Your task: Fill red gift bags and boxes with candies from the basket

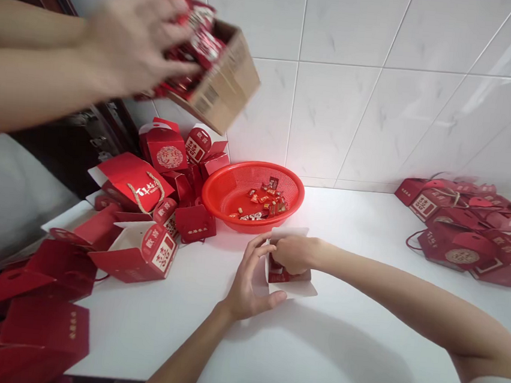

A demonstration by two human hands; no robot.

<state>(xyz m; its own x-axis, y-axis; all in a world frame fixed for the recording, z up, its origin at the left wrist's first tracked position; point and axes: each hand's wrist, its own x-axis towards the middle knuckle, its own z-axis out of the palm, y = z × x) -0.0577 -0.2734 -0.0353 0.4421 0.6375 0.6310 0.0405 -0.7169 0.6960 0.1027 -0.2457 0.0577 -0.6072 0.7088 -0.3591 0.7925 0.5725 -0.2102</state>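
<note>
A small red box [290,276] with white open flaps stands on the white table, in front of the red plastic basket. My left hand [253,281] is beside its left side, fingers spread and curved around the edge. Inside the opening is my right hand [294,254], its fingers bent down and partly hidden by the box, so what they hold, if anything, cannot be seen. Small wrapped candies [266,200] lie in the red basket [219,197].
Open red gift boxes [140,259] crowd the left side of the table [338,362]. More red boxes [463,235] lie at the right by the tiled wall. At upper left, another person's blurred hands [125,40] hold a cardboard box [229,86] of red packets.
</note>
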